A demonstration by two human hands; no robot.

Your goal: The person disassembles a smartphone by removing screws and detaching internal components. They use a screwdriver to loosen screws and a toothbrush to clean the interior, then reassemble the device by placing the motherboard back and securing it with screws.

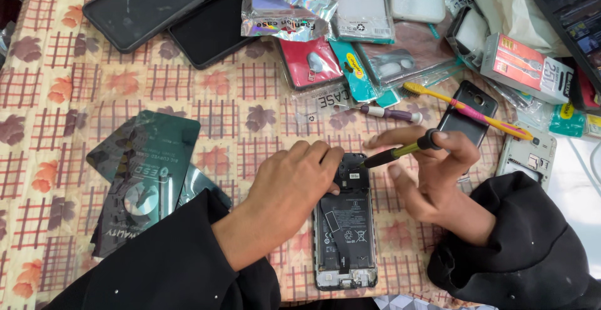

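While our left hand [294, 181] lies flat w/ fingers pressed down on the top part of the open phone [345, 222], we hold it firm on the flowery tablecloth [56, 84] right in front of us. The phone has no back on, so we see the black battery [344, 225] & the small parts inside. Our right hand [432, 172] pinches a thin screwdriver [394, 153] w/ a yellow-green grip btwn thumb & fingertips, other fingers spread out, & its tip touches the phone's top end near the camera part. We think we're at the step of turning a tiny screw there. The next move prob. needs the tip kept straight in the screw, a soft push & slow turns, so the screw doesn't slip or get lost. Near us lie a phone back shell [466, 113], a yellow-pink toothbrush [466, 111], dark glass sheets [147, 172] & a pile of phone cases [325, 28] farther up
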